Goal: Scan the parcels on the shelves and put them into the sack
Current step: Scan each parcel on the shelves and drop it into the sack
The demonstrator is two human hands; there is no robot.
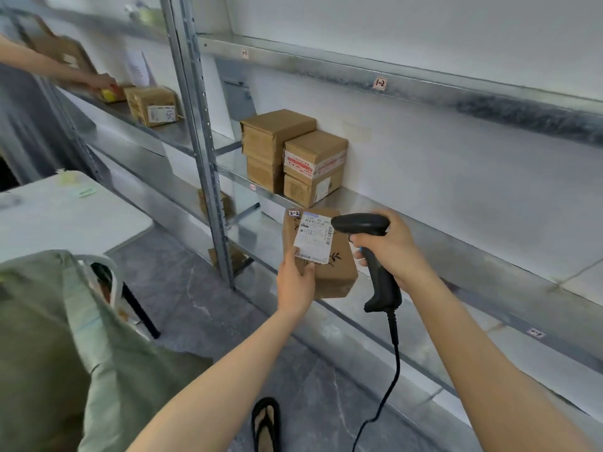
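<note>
Parcel (339, 274): your left grip (295, 282) grasps it, label (313, 238) facing you.
Scanner (359, 223): your right grip (398, 249) grasps its handle, nose beside the left grip's parcel.

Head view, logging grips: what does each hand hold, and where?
Left hand grips the brown cardboard parcel by its lower-left edge; right hand, the black barcode scanner by its handle.
</note>
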